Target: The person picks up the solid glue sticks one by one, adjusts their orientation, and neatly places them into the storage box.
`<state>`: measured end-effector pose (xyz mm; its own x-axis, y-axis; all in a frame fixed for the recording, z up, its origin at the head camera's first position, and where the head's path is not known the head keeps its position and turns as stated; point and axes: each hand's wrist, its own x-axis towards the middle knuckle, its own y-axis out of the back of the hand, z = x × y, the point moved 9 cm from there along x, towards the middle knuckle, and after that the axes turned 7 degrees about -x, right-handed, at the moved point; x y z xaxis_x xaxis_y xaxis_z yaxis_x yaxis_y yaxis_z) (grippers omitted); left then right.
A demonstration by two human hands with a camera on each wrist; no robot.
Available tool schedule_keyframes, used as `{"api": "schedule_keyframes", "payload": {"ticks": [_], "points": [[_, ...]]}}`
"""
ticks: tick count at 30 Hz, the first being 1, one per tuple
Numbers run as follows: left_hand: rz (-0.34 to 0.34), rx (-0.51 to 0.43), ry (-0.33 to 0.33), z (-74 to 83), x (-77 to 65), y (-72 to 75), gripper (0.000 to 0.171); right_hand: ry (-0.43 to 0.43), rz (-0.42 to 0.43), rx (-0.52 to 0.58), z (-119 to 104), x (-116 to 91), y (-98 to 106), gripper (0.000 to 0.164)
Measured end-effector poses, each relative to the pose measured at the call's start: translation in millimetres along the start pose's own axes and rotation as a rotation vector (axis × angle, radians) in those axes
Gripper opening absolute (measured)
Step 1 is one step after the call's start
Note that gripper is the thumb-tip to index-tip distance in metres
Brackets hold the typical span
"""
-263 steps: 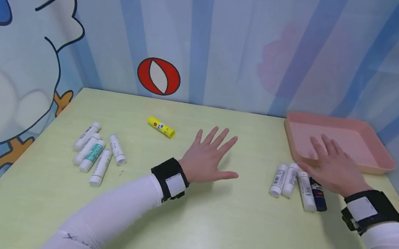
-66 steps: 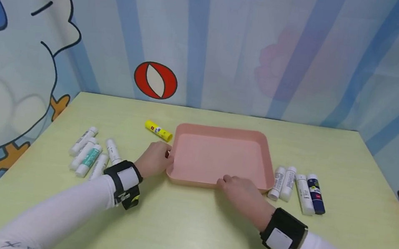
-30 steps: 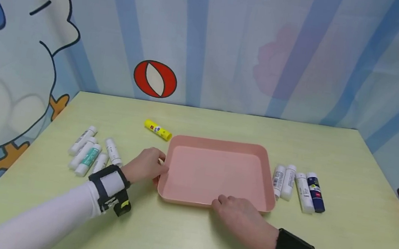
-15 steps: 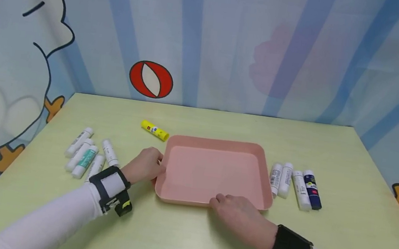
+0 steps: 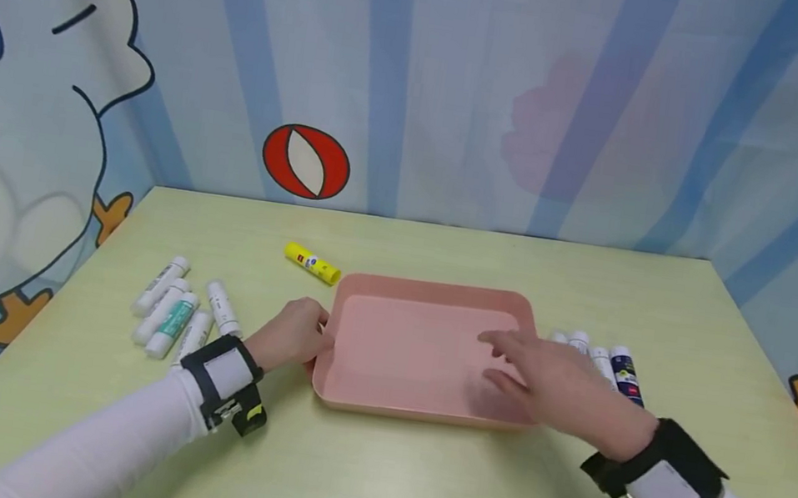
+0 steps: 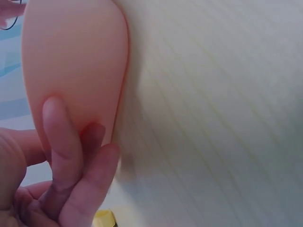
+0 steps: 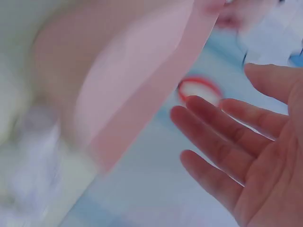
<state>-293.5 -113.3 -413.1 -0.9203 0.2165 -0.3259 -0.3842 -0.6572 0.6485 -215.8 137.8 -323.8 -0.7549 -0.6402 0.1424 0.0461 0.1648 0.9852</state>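
Observation:
A shallow pink tray (image 5: 393,349) lies on the table in the middle of the head view. My left hand (image 5: 289,335) grips its left wall. In the left wrist view, fingertips (image 6: 59,118) press the tray's outer side (image 6: 78,56) and part of the hand reaches over the rim. My right hand (image 5: 555,383) hovers over the tray's right end with loosely spread fingers, holding nothing; the right wrist view shows its palm and fingers (image 7: 222,146) apart from the tray. A yellow glue stick (image 5: 311,263) lies just beyond the tray's back left corner.
Several white glue sticks lie at the left, one with a green label (image 5: 172,326). At the right, more white sticks (image 5: 603,364) and a dark blue one (image 5: 626,375) are partly hidden by my right hand. A printed cloth (image 5: 450,87) hangs behind the table's back edge.
The tray went from the back right to the middle, then nearer me. My right hand has just let go of its front edge and risen to the right. The left keeps its grip.

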Motion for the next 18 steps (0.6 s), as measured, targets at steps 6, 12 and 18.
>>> {"api": "schedule_keyframes", "payload": {"ticks": [6, 12, 18], "points": [[0.0, -0.018, 0.025, -3.0, 0.6, -0.8, 0.019, -0.245, 0.046, -0.103, 81.5, -19.1, 18.6, 0.048], [-0.011, -0.032, 0.057, -4.7, 0.8, -1.9, 0.02, -0.483, -0.086, -0.085, 146.9, -48.4, 4.3, 0.057], [-0.016, -0.046, 0.034, -4.3, -0.1, -2.1, 0.02, -0.609, -0.302, 0.018, 176.8, -72.7, -20.8, 0.058]]}}
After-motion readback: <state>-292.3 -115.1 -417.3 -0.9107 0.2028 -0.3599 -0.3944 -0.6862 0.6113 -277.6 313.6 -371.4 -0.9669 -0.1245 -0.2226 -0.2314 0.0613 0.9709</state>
